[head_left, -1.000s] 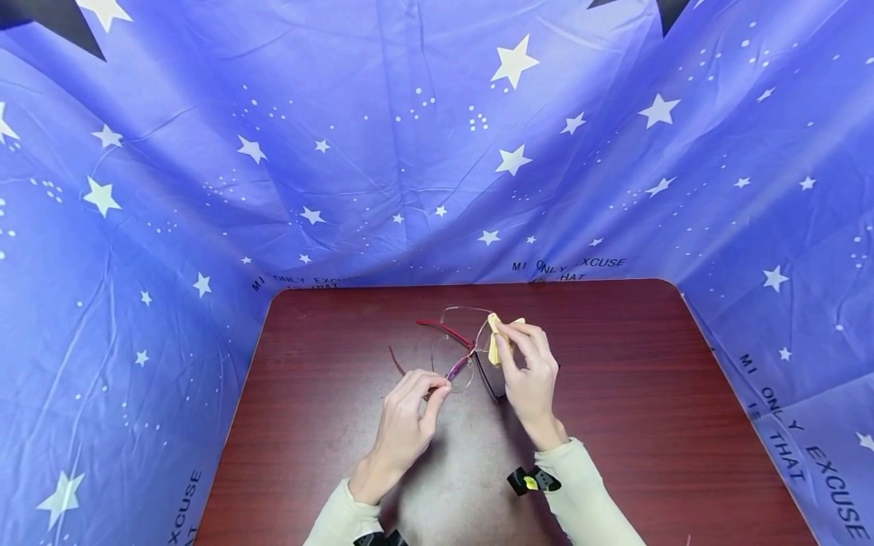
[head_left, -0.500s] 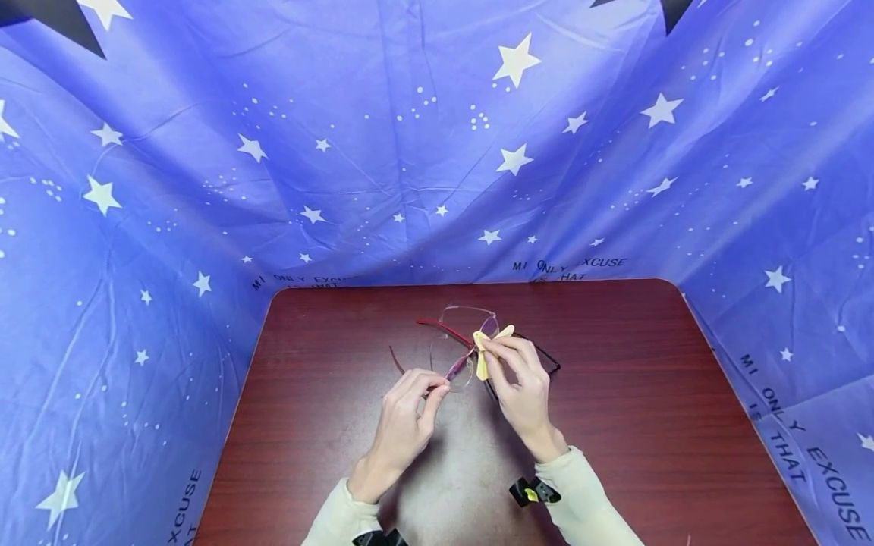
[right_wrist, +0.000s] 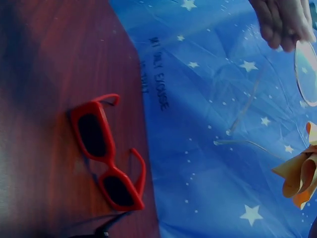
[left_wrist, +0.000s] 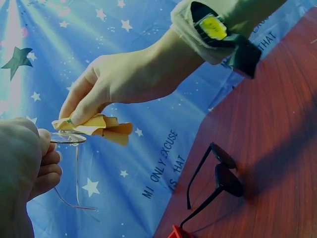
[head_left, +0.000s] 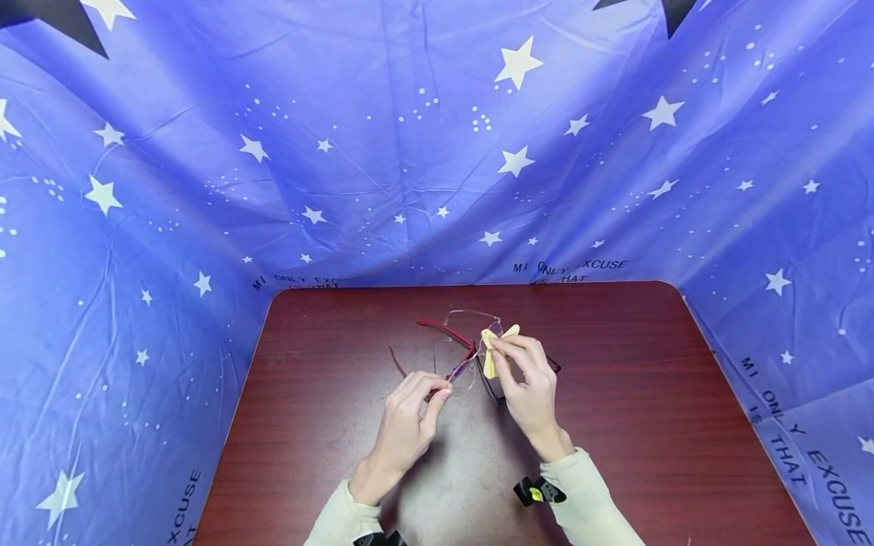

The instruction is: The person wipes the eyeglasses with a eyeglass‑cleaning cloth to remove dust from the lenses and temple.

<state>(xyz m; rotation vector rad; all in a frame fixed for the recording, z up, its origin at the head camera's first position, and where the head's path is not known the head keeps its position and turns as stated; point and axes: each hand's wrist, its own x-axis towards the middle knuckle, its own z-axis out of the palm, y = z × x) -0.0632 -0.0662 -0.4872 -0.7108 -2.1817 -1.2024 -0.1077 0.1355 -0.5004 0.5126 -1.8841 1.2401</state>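
Observation:
My left hand (head_left: 408, 409) pinches the edge of a pair of thin wire-rimmed eyeglasses (head_left: 466, 379), held up above the table with both slim temples pointing away. A yellow cleaning cloth (head_left: 488, 359) is bunched between the thumb and fingers of my right hand (head_left: 529, 379). In the left wrist view the cloth (left_wrist: 106, 126) folds over the rim of one round lens (left_wrist: 69, 138), and part of the eyeglasses is hidden behind it. The other lens (right_wrist: 307, 74) shows in the right wrist view, under the left fingertips.
Red-framed sunglasses (right_wrist: 91, 131) lie on the dark wood table (head_left: 635, 425), beneath the hands. Black sunglasses (left_wrist: 229, 181) lie right beside them. A blue star-printed curtain (head_left: 382, 152) stands around the table's back and sides.
My right hand has moved the cloth left and toward me along the eyeglasses, then slightly back to the right. My left hand has stayed almost still, the eyeglasses tilting a little.

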